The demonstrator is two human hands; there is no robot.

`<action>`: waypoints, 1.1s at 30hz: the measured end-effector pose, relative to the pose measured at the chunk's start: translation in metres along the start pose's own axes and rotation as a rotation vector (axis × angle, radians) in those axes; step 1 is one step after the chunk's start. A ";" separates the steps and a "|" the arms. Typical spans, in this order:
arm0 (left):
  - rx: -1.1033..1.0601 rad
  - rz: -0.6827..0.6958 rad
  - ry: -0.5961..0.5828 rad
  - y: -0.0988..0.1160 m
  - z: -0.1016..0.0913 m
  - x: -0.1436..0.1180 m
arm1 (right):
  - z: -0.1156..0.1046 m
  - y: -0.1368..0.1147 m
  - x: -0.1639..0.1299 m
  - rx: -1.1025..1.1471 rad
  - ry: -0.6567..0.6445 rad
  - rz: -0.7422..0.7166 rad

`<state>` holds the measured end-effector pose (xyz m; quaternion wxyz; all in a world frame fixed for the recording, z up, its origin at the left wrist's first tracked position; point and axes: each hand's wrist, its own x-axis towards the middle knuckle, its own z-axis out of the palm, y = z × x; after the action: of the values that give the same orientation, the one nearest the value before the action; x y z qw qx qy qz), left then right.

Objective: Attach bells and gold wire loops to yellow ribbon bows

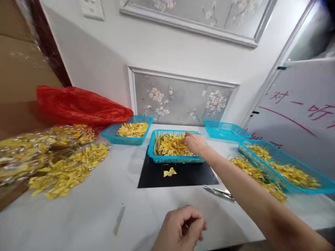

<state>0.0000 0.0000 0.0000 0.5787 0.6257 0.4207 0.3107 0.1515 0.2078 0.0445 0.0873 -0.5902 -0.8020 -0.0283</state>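
My right hand [195, 142] reaches into the middle blue basket [178, 159]. Its bent fingers are pressed together against a heap of yellow ribbon bows [170, 144] with shiny beads; the fingertips are hidden. Near the front edge of the white table, my left hand [180, 226] is curled into a loose fist, with nothing visible in it. A single yellow bow [170, 172] with a thin loop lies on the black mat [154, 177] in front of the basket. Beside the mat's right corner, partly behind my right forearm, rests a metal cutting tool [222, 194].
More bows fill the left blue basket [128, 140] and the long right blue basket [290, 184]. Another blue basket [225, 130] stands at the back. A big bow pile [70, 170] and a red plastic bag [78, 106] occupy the left. Behind rises a panelled wall [104, 52].
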 end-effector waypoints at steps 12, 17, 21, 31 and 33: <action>-0.015 0.103 0.340 0.012 -0.029 -0.003 | -0.040 0.019 -0.060 0.428 0.205 -0.096; -0.208 0.197 0.468 0.037 -0.029 -0.007 | -0.042 -0.015 -0.127 0.688 0.313 -0.208; -0.466 0.085 0.333 0.049 -0.008 -0.017 | -0.035 -0.043 -0.176 0.873 0.522 -0.276; -0.469 0.160 0.321 0.041 -0.004 -0.021 | -0.027 -0.047 -0.221 0.611 0.702 -0.322; -0.423 0.164 0.292 0.038 -0.008 -0.021 | -0.033 -0.045 -0.225 0.498 0.704 -0.355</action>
<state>-0.0098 -0.0141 0.0405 0.6028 0.4713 0.3733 0.5245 0.1768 -0.0227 0.0405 0.4872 -0.3592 -0.7946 -0.0481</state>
